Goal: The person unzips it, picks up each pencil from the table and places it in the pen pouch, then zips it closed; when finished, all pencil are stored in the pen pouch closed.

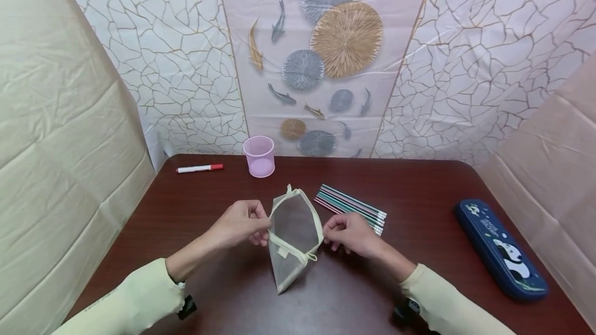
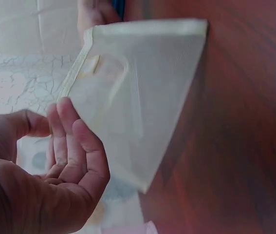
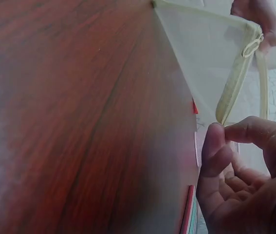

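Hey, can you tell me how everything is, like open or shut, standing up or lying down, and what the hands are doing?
Mesh bag: mouth open, held up at its rim
Left grip: pinching the bag's rim
Right grip: pinching the rim's other side
Pink cup: upright, looks empty
Marker: capped, lying down
Pencils: lying side by side
Panda case: looks closed, lying flat

Pale sleeves (image 1: 146, 293), seemingly black wrist cameras (image 1: 187, 307)

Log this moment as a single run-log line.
left hand: pinches cream mesh pouch | right hand: pinches its opposite side | pouch: mouth open | nearby: round pink plastic cup, thin green and red pencils
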